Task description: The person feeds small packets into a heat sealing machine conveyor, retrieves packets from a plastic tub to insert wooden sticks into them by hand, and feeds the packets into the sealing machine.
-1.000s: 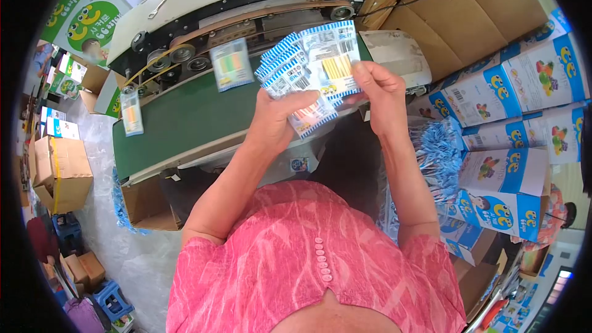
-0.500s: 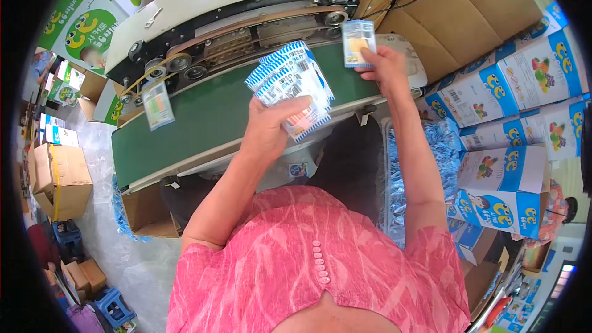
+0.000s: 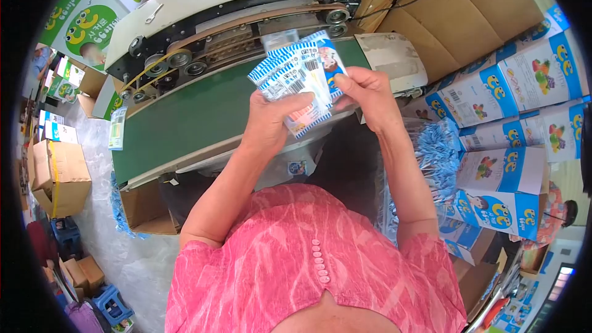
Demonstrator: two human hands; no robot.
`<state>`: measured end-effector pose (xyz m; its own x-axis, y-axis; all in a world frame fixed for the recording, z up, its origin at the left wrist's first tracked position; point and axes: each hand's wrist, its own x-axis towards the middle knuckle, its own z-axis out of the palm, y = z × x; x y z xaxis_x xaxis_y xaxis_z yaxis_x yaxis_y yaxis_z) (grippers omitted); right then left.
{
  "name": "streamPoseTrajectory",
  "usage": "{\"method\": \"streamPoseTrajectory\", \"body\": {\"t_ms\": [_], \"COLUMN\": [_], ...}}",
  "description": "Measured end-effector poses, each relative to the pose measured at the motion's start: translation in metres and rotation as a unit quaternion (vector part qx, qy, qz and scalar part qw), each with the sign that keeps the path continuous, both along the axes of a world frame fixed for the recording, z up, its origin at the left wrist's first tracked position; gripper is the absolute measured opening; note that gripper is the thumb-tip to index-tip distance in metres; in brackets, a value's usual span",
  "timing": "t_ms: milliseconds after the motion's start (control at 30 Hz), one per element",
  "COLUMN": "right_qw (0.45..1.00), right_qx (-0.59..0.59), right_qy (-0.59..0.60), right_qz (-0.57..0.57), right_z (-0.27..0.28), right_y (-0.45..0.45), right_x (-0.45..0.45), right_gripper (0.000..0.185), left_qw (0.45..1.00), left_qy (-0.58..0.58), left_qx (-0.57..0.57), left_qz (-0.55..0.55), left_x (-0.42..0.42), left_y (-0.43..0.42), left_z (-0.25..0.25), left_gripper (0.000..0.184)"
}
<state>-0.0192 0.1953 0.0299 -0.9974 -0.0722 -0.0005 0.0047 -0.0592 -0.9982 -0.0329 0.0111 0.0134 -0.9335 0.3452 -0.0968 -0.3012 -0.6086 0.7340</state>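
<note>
My left hand (image 3: 271,117) is closed round a fanned stack of blue-and-white packets (image 3: 290,80) above the green belt (image 3: 191,108). Between the thumb and fingers of my right hand (image 3: 367,95) is one packet (image 3: 331,61) with a picture on its face, overlapping the right side of the stack. Behind the stack, another packet (image 3: 280,39) lies by the machine's rollers, partly hidden. One more packet (image 3: 116,128) is at the belt's left end.
The sealing machine (image 3: 185,9) runs along the belt's far side. Blue-and-white cartons (image 3: 502,160) are stacked at right, beside a bin of blue packets (image 3: 436,154). An open carton (image 3: 145,209) sits below the belt's left end. A person (image 3: 552,213) is at far right.
My right hand let a packet go at the belt's right, then came back to the stack and took hold of another. The packets on the belt have moved left.
</note>
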Motion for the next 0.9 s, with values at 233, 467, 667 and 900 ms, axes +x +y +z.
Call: {"method": "streamPoseTrajectory", "body": {"t_ms": [233, 467, 667, 900], "right_qw": [0.970, 0.972, 0.889, 0.997], "right_qx": [-0.019, 0.046, 0.391, 0.064], "right_qy": [-0.027, -0.087, 0.085, 0.016], "right_qz": [-0.240, -0.214, -0.224, -0.031], "right_z": [-0.017, -0.027, -0.010, -0.004], "right_y": [0.055, 0.056, 0.038, 0.004], "right_x": [-0.017, -0.069, -0.050, 0.000], "right_gripper": [0.023, 0.024, 0.025, 0.025], "left_qw": [1.000, 1.000, 1.000, 1.000], "left_qy": [-0.017, -0.015, -0.022, -0.024], "left_qx": [0.009, 0.012, 0.007, 0.009], "left_qz": [0.002, 0.004, 0.014, -0.005], "left_x": [0.000, 0.004, 0.001, 0.004], "left_y": [0.001, 0.002, -0.006, 0.003], "left_z": [0.002, 0.007, 0.007, 0.002], "left_gripper": [0.032, 0.034, 0.035, 0.033]}}
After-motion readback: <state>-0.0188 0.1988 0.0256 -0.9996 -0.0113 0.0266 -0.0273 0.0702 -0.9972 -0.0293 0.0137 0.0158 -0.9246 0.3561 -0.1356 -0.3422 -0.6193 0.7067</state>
